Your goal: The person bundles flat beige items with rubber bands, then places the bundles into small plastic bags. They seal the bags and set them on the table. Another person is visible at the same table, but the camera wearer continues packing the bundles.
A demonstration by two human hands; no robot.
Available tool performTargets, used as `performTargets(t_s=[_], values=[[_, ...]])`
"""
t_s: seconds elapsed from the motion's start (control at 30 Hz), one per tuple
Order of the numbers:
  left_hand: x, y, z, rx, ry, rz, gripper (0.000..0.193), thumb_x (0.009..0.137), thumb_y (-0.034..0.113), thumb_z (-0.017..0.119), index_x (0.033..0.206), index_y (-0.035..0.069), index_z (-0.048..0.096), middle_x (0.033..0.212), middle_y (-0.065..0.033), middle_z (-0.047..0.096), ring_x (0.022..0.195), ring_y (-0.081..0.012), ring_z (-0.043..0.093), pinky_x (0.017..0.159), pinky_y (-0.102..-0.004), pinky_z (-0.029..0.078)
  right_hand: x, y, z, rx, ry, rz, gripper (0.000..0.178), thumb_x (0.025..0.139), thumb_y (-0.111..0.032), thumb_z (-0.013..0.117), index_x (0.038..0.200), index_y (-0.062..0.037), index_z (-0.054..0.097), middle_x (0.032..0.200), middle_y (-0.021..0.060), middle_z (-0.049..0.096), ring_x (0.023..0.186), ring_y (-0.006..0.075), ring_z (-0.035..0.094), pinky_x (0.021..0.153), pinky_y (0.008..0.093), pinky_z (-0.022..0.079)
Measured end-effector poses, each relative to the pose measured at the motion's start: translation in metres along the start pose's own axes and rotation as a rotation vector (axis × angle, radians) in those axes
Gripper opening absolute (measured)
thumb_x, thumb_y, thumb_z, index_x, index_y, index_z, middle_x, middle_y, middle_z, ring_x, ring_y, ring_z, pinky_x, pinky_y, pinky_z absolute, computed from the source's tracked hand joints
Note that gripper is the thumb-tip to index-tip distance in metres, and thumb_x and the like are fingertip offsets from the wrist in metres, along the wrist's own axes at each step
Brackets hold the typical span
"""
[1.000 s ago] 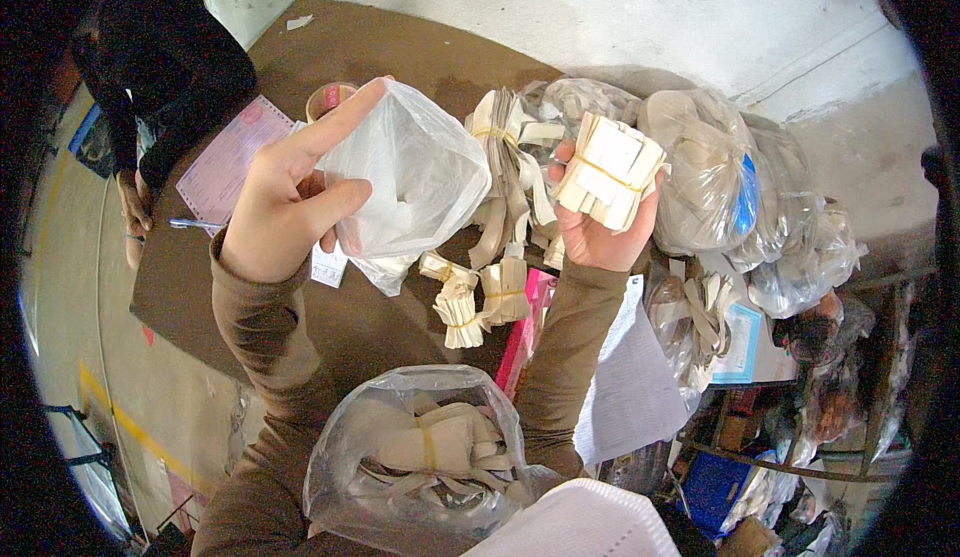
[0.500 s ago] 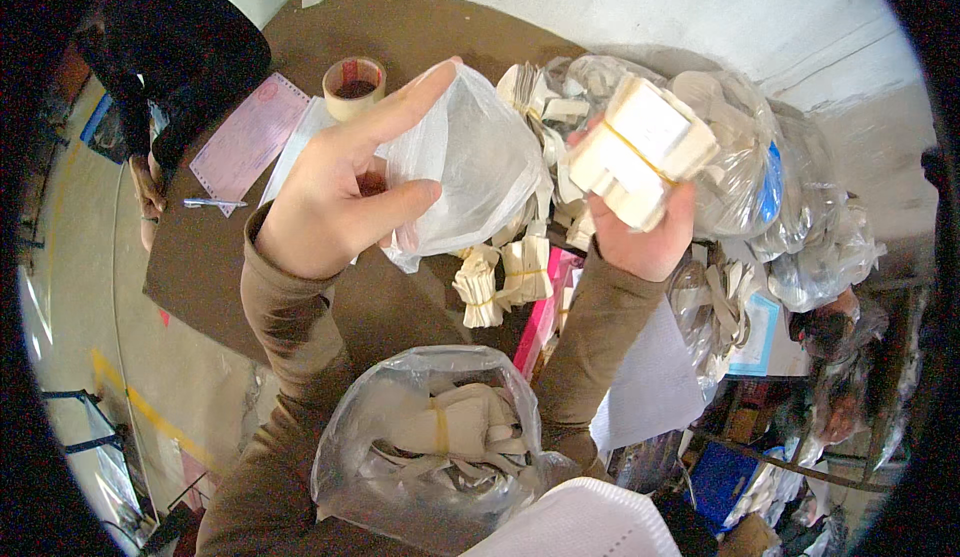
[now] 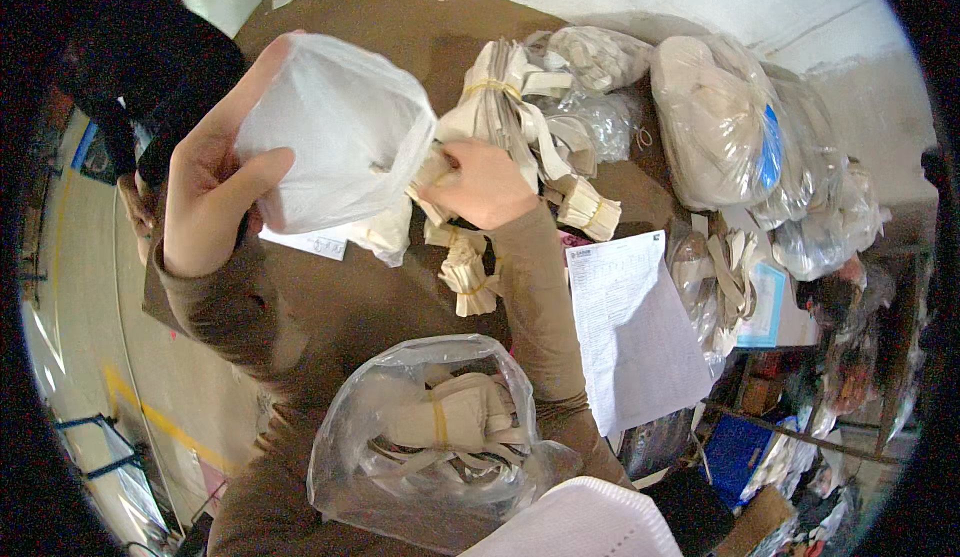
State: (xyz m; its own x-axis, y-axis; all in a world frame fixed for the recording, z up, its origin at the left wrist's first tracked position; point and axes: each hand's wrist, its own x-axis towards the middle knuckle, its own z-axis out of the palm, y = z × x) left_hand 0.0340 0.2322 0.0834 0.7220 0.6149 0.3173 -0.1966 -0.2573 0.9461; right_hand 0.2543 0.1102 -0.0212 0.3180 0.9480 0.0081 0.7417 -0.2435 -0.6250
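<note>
My left hand point(image 3: 205, 192) grips a thin clear plastic bag point(image 3: 330, 137) at its left side, thumb and fingers wrapped over the edge. At the bag's right rim, my right hand point(image 3: 480, 185) is closed around a bundle of cream fabric strips point(image 3: 428, 171), partly hidden by my fingers. Pale material shows in the bag's lower part. Below my right hand lies a small rubber-banded bundle point(image 3: 468, 279), and another banded bundle point(image 3: 588, 209) is to its right. A larger stack of strips with a yellow band point(image 3: 493, 89) rests just beyond the hand.
An open clear bag point(image 3: 335, 447) with banded strips sits close to my body. Filled plastic bags point(image 3: 705, 127) crowd the brown table point(image 3: 400, 17) at right. A printed sheet point(image 3: 635, 332) lies beside my right forearm. Another person's hand point(image 3: 135, 202) shows at far left.
My left hand has carried the bag leftward. My right hand has brought the strip bundle left from above the filled bags to the bag's rim. The tape roll is now hidden.
</note>
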Motion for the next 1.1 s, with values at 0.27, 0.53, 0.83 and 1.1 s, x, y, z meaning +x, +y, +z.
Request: performTargets(t_s=[0.27,0.53,0.83,1.1], values=[[-0.001,-0.002,-0.001,-0.006,0.019,-0.058,0.064,0.079,-0.006,0.053,0.14,-0.004,0.037,0.125,-0.0121,0.058,0.084,-0.0064,0.061,0.068,-0.0177,0.048,-0.027,-0.005,-0.067,0.076,-0.076,0.042,0.04,0.08,-0.018,0.062,0.117,-0.0053,0.06,0.109,0.0197,0.064,0.097,0.034,0.064,0.086,0.0393,0.05],[0.0,-0.005,-0.001,0.064,0.05,-0.082,0.062,0.078,-0.005,0.054,0.138,0.002,0.043,0.107,-0.0028,0.065,0.049,0.0015,0.05,0.041,-0.015,0.038,-0.073,0.102,-0.098,-0.215,-0.172,0.428,0.068,0.064,-0.009,0.079,0.126,-0.0038,0.051,0.12,0.0152,0.057,0.108,0.0266,0.056,0.094,0.0338,0.043],[0.001,-0.005,-0.002,0.076,0.028,-0.07,0.063,0.078,-0.007,0.052,0.139,0.002,0.043,0.099,-0.0024,0.065,0.047,0.0015,0.047,0.04,-0.0158,0.037,-0.092,0.089,-0.122,0.845,0.413,0.034,0.056,0.095,-0.023,0.046,0.141,0.003,0.031,0.131,0.0155,0.051,0.119,0.0254,0.052,0.101,0.0359,0.041],[-0.001,-0.005,0.0,0.079,0.032,-0.072,0.064,0.077,-0.008,0.051,0.14,0.001,0.041,0.1,-0.0035,0.064,0.049,0.0007,0.049,0.04,-0.016,0.037,-0.089,0.066,-0.135,1.305,0.478,-0.37,0.073,0.092,-0.046,0.044,0.145,-0.0002,0.023,0.119,0.0224,0.057,0.091,0.0329,0.062,0.077,0.0411,0.052]])
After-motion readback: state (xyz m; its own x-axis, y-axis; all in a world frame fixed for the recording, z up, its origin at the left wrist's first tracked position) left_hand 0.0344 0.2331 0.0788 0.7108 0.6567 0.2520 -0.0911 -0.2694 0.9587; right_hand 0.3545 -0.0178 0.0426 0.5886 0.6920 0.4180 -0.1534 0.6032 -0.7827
